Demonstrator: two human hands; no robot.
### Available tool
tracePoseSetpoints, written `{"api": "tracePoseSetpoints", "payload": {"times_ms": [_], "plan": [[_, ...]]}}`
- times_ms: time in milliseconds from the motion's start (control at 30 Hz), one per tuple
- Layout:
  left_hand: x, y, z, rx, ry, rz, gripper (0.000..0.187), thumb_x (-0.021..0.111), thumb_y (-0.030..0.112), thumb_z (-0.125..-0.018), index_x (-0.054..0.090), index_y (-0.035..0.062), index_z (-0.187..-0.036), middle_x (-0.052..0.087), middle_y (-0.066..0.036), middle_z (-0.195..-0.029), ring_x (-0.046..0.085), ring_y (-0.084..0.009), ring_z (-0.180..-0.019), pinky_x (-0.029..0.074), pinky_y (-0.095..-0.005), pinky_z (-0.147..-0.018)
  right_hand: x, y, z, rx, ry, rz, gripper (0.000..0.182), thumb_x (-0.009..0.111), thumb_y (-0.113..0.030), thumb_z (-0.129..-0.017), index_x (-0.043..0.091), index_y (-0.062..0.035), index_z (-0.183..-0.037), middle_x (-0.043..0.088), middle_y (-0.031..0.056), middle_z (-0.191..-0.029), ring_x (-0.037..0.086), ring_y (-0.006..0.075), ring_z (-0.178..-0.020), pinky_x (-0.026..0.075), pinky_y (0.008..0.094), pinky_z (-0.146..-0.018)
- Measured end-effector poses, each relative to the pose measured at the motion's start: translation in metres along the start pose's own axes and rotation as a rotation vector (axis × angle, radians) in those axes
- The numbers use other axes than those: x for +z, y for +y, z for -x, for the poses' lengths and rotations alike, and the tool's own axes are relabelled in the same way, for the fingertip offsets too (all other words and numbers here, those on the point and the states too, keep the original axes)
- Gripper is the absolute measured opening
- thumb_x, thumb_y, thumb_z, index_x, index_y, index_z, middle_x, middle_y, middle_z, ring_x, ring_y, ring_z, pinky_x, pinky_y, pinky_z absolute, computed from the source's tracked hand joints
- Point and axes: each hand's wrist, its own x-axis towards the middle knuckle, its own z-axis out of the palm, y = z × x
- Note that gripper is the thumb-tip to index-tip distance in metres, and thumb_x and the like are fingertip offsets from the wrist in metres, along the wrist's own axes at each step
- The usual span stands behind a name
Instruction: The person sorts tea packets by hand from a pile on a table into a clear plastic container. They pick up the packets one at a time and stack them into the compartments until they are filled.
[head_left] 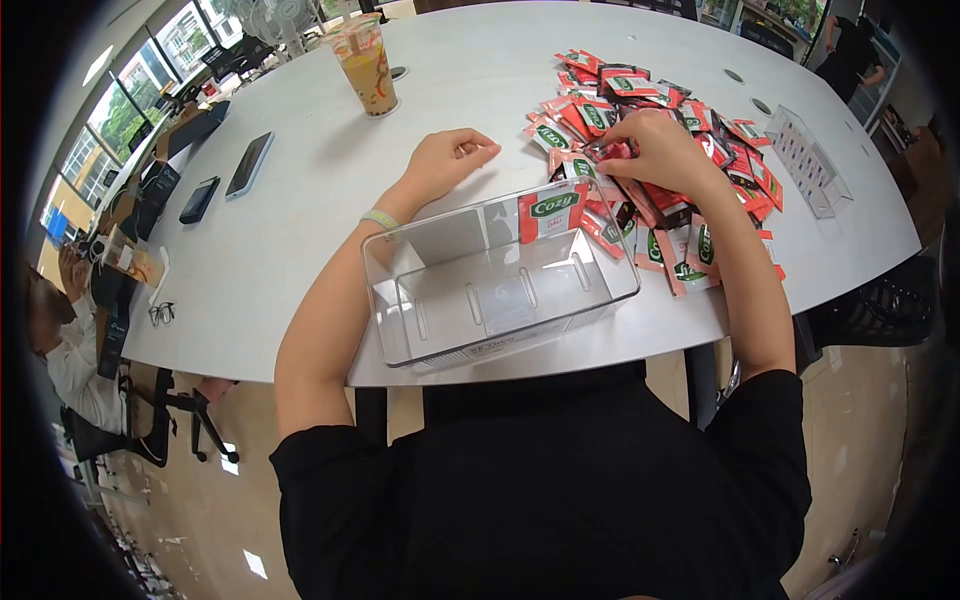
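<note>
A clear plastic box (385, 345) stands near the table's front edge, between my forearms. One red-and-white "Cozy" sachet (553, 212) shows upright against its far wall. Behind the box, my left hand (450, 163) hovers with fingers loosely bent and apart, holding nothing. On the right lies a heap of red, white and black sachets (690, 262), several with green "Cozy" labels. My right hand (662, 152) reaches over this heap, thumb and fingers closing on a red sachet (616, 151) that they partly hide.
A clear plastic stand (808, 165) is right of the heap. A drink cup (366, 72) stands at the back. Two phones (250, 165) and glasses (161, 314) lie on the left. Another person (75, 350) sits at the left edge; someone stands at far right.
</note>
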Motion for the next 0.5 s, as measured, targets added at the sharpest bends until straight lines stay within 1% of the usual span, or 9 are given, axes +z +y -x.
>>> {"api": "tracePoseSetpoints", "payload": {"times_ms": [67, 133, 200, 300, 333, 367, 433, 467, 500], "plan": [[0.005, 0.003, 0.007, 0.185, 0.086, -0.334, 0.036, 0.061, 0.040, -0.079, 0.066, 0.0096, -0.097, 0.059, -0.001, -0.071, 0.052, -0.0125, -0.063, 0.042, -0.0271, -0.057, 0.010, 0.004, 0.000, -0.022, 0.068, 0.019, 0.037, 0.070, -0.030, -0.071, 0.066, 0.0004, -0.092, 0.063, 0.0140, -0.089, 0.059, 0.0261, -0.083, 0.046, 0.0352, -0.075], [0.008, 0.001, 0.012, 0.218, 0.099, -0.359, 0.036, 0.060, 0.041, -0.078, 0.066, 0.0108, -0.097, 0.057, -0.001, -0.068, 0.052, -0.0144, -0.063, 0.041, -0.0287, -0.057, 0.022, 0.006, -0.005, -0.045, 0.143, 0.038, 0.037, 0.070, -0.033, -0.072, 0.067, -0.0008, -0.090, 0.063, 0.0132, -0.089, 0.058, 0.0268, -0.085, 0.046, 0.0361, -0.076], [0.008, 0.002, 0.012, 0.255, 0.114, -0.387, 0.036, 0.059, 0.042, -0.078, 0.066, 0.0120, -0.097, 0.055, -0.002, -0.065, 0.053, -0.0163, -0.063, 0.041, -0.0302, -0.056, 0.033, 0.005, -0.014, -0.032, 0.283, 0.056, 0.035, 0.066, -0.038, -0.073, 0.069, -0.0037, -0.082, 0.063, 0.0110, -0.082, 0.057, 0.0265, -0.085, 0.045, 0.0385, -0.074], [0.010, 0.005, 0.010, 0.244, 0.112, -0.459, 0.034, 0.058, 0.039, -0.079, 0.066, 0.0123, -0.097, 0.054, -0.002, -0.064, 0.053, -0.0169, -0.063, 0.040, -0.0308, -0.055, 0.044, 0.003, -0.036, -0.001, 0.297, 0.195, 0.034, 0.066, -0.035, -0.074, 0.068, -0.0026, -0.082, 0.063, 0.0097, -0.086, 0.057, 0.0250, -0.088, 0.043, 0.0386, -0.076], [0.011, 0.003, 0.010, 0.245, 0.121, -0.446, 0.033, 0.058, 0.039, -0.079, 0.066, 0.0127, -0.097, 0.054, -0.002, -0.064, 0.053, -0.0171, -0.062, 0.040, -0.0311, -0.054, 0.047, 0.001, -0.038, 0.017, 0.309, 0.241, 0.030, 0.065, -0.033, -0.074, 0.068, -0.0034, -0.076, 0.063, 0.0092, -0.086, 0.057, 0.0239, -0.086, 0.042, 0.0391, -0.075], [0.010, 0.004, 0.011, 0.246, 0.128, -0.434, 0.033, 0.058, 0.039, -0.079, 0.066, 0.0131, -0.097, 0.054, -0.002, -0.064, 0.053, -0.0173, -0.062, 0.039, -0.0314, -0.054, 0.049, 0.000, -0.041, 0.017, 0.314, 0.241, 0.030, 0.065, -0.033, -0.074, 0.068, -0.0034, -0.076, 0.063, 0.0092, -0.086, 0.057, 0.0239, -0.086, 0.042, 0.0391, -0.075], [0.010, 0.004, 0.011, 0.242, 0.127, -0.427, 0.032, 0.057, 0.038, -0.080, 0.066, 0.0132, -0.097, 0.054, -0.002, -0.063, 0.053, -0.0172, -0.061, 0.039, -0.0314, -0.054, 0.058, 0.003, -0.049, 0.109, 0.321, 0.431, 0.023, 0.063, -0.029, -0.073, 0.068, -0.0059, -0.073, 0.063, 0.0092, -0.084, 0.057, 0.0244, -0.085, 0.042, 0.0398, -0.075], [0.010, 0.004, 0.011, 0.234, 0.121, -0.417, 0.031, 0.057, 0.038, -0.080, 0.066, 0.0133, -0.096, 0.054, -0.002, -0.063, 0.053, -0.0172, -0.061, 0.040, -0.0314, -0.054, 0.062, 0.006, -0.054, 0.135, 0.327, 0.456, 0.021, 0.062, -0.027, -0.073, 0.067, -0.0074, -0.069, 0.063, 0.0100, -0.077, 0.058, 0.0244, -0.082, 0.041, 0.0405, -0.076], [0.010, 0.003, 0.011, 0.235, 0.120, -0.418, 0.031, 0.057, 0.038, -0.080, 0.066, 0.0133, -0.096, 0.054, -0.002, -0.063, 0.053, -0.0172, -0.061, 0.040, -0.0314, -0.054, 0.063, 0.012, -0.058, 0.136, 0.329, 0.456, 0.021, 0.062, -0.027, -0.073, 0.067, -0.0074, -0.069, 0.063, 0.0100, -0.077, 0.058, 0.0244, -0.082, 0.041, 0.0405, -0.076]]}}
